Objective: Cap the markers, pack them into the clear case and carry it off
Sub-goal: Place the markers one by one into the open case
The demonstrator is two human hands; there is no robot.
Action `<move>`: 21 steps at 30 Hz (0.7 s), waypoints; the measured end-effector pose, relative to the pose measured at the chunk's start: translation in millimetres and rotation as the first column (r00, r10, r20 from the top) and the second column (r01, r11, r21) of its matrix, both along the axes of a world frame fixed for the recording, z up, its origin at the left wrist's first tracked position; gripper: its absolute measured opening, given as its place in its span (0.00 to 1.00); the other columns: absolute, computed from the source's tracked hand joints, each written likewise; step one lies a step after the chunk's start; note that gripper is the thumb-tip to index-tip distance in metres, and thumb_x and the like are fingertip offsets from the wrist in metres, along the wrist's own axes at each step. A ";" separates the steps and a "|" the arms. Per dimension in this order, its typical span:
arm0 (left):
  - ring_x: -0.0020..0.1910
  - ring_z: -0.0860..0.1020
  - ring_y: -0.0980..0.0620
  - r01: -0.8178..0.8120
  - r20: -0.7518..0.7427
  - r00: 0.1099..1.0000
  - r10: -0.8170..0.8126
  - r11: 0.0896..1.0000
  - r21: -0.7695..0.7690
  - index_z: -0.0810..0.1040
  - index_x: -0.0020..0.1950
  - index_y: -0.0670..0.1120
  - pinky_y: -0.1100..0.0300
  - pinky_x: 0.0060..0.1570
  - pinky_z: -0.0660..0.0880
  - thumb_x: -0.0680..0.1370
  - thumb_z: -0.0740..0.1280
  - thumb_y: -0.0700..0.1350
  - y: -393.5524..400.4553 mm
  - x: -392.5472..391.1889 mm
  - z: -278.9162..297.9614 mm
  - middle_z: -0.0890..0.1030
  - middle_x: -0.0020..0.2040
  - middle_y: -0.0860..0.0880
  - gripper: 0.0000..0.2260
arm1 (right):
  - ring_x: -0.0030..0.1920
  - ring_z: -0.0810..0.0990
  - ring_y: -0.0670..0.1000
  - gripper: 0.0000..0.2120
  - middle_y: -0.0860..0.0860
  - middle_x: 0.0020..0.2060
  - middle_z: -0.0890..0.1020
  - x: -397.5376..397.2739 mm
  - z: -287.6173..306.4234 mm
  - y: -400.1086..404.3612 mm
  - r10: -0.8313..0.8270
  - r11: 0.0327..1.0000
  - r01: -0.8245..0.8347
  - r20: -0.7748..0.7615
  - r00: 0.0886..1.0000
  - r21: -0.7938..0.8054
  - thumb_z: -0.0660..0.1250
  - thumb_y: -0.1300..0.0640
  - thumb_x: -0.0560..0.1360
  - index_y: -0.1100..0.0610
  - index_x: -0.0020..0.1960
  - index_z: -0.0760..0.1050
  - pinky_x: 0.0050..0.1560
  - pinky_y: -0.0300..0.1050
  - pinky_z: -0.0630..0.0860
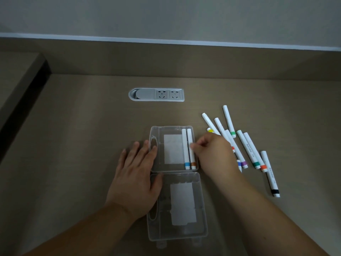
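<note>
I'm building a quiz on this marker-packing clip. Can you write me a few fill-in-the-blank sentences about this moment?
1. The clear case lies ____ on the desk.
2. ____ markers lie inside its far half, one with a blue band, one with a brown band.
3. The left hand rests flat on the case's ____ edge.
4. The right hand touches the ____-banded marker.

Missing words: open; Two; left; brown

Head view, the only 1 supplied: a wide-angle camera worn on the person's head, looking forward and steeply down onto a brown desk (83, 126). Both forearms enter from the bottom edge, close to the lens. The desk's rear ledge and the pale wall (166, 15) fill the top of the frame, their straight edges bowed by the lens.
</note>
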State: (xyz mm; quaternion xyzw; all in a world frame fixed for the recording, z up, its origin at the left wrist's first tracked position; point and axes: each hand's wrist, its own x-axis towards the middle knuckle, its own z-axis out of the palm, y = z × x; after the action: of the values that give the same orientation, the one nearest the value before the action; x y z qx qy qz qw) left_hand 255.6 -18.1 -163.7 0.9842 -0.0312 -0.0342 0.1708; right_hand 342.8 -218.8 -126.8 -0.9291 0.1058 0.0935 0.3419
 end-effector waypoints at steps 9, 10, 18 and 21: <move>0.79 0.38 0.56 -0.007 -0.012 1.000 0.007 1.000 -0.009 0.46 0.80 0.56 0.49 0.78 0.40 0.76 0.44 0.66 -0.6 -0.1 0.0 0.46 0.81 0.56 0.33 | 0.37 0.80 0.48 0.05 0.45 0.34 0.82 -22.7 -1.1 -52.6 -0.051 0.986 0.064 0.083 0.995 -0.154 0.70 0.51 0.73 0.51 0.40 0.79 0.39 0.45 0.77; 0.79 0.39 0.56 -0.008 -0.004 1.000 0.008 1.000 -0.011 0.47 0.80 0.56 0.48 0.78 0.41 0.77 0.45 0.66 -0.3 -1.0 0.5 0.48 0.81 0.55 0.33 | 0.38 0.81 0.49 0.04 0.45 0.36 0.82 -24.1 -2.4 -52.0 -0.039 0.983 0.054 0.086 0.996 -0.177 0.70 0.51 0.73 0.50 0.41 0.80 0.41 0.47 0.79; 0.79 0.40 0.57 -0.002 0.005 1.000 0.002 1.000 -0.009 0.47 0.80 0.56 0.48 0.79 0.43 0.77 0.45 0.65 1.2 -1.9 -2.4 0.49 0.81 0.55 0.33 | 0.36 0.79 0.51 0.09 0.49 0.34 0.79 -23.2 -5.6 -54.6 0.029 0.932 0.011 0.103 0.994 -0.362 0.68 0.48 0.74 0.53 0.41 0.79 0.37 0.45 0.76; 0.79 0.39 0.57 -0.002 0.003 1.000 0.002 1.000 -0.003 0.45 0.79 0.57 0.48 0.79 0.43 0.77 0.44 0.66 -0.1 -1.9 -1.1 0.48 0.81 0.56 0.33 | 0.38 0.79 0.52 0.09 0.49 0.38 0.79 -23.3 -7.2 -45.0 0.082 0.905 -0.029 0.108 0.991 -0.424 0.66 0.47 0.75 0.52 0.44 0.79 0.36 0.43 0.73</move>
State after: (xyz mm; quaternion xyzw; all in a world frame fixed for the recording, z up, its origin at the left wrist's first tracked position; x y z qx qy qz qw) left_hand 253.7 -18.3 -164.8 0.9841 -0.0307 -0.0327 0.1721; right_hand 319.5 -263.7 -134.0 -0.9876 0.0756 0.0205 0.1362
